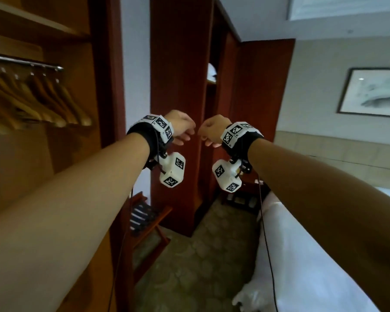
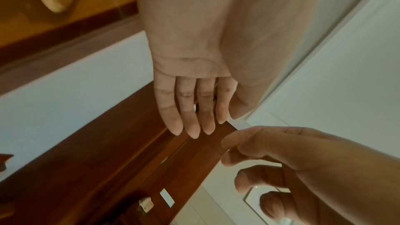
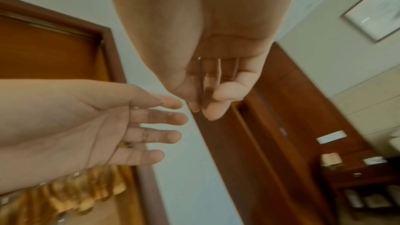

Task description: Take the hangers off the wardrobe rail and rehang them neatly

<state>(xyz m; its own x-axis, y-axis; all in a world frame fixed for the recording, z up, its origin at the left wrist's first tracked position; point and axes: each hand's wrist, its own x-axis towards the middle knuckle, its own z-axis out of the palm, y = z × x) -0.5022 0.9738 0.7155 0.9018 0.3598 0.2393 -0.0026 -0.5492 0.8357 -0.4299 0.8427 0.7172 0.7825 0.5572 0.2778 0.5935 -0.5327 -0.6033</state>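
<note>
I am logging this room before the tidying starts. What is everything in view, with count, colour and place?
wooden hangers: at least six, light brown, hung on the rail at upper left
rail: one, silver metal, inside the open wardrobe
wardrobe: one, reddish-brown wood, left side
tall cabinet: one, reddish-brown, centre, door open
luggage rack: one, reddish-brown with dark straps, on the floor below the hands
framed picture: one, dark frame, on the right wall
bed: one, white, lower right
carpet: patterned, greenish, floor
wrist cameras: two, white with black markers, under the wrists
left hand: empty, fingers relaxed, mid-air
right hand: empty, fingers loosely curled, beside the left
</note>
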